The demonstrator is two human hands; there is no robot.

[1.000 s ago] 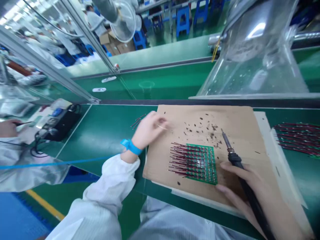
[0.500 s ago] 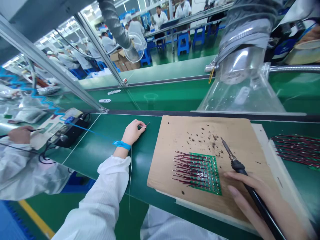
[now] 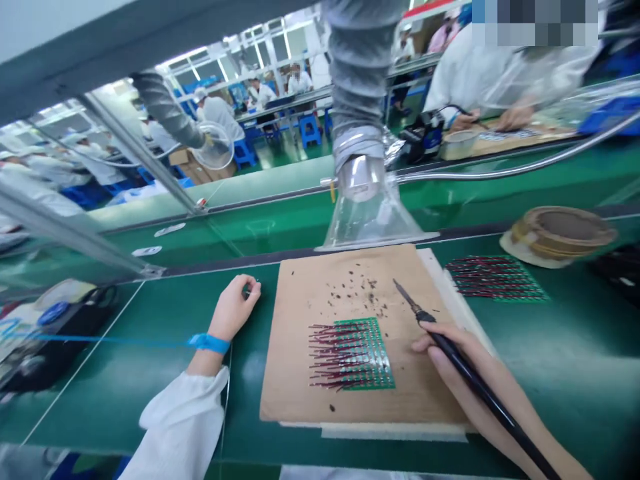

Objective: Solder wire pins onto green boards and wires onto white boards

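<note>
My right hand (image 3: pixel 457 353) grips a soldering iron (image 3: pixel 480 390) like a pen. Its tip (image 3: pixel 400 288) points up and left above the cardboard, beside a green circuit board panel (image 3: pixel 370 353). Dark red wires (image 3: pixel 323 357) stick out from the panel's left side in rows. Off to the left of the cardboard, my left hand (image 3: pixel 235 303) is closed in a pinch over the green bench. A thin strand of solder wire (image 3: pixel 226 400) trails below that wrist; the bit at the fingertips is barely visible. A blue wrist strap (image 3: pixel 209 343) circles the left wrist.
The cardboard sheet (image 3: pixel 295 393) carries dark specks. Another wired panel (image 3: pixel 500 280) lies right, near a round tan container (image 3: pixel 555 233). A clear fume hood (image 3: pixel 370 220) hangs behind the cardboard. A black box (image 3: pixel 65 340) sits left. A co-worker (image 3: pixel 510 80) works across the bench.
My view has swung right, bringing the round container and second panel further in. My left hand stays pinched, and my right hand still holds the soldering iron over the cardboard.
</note>
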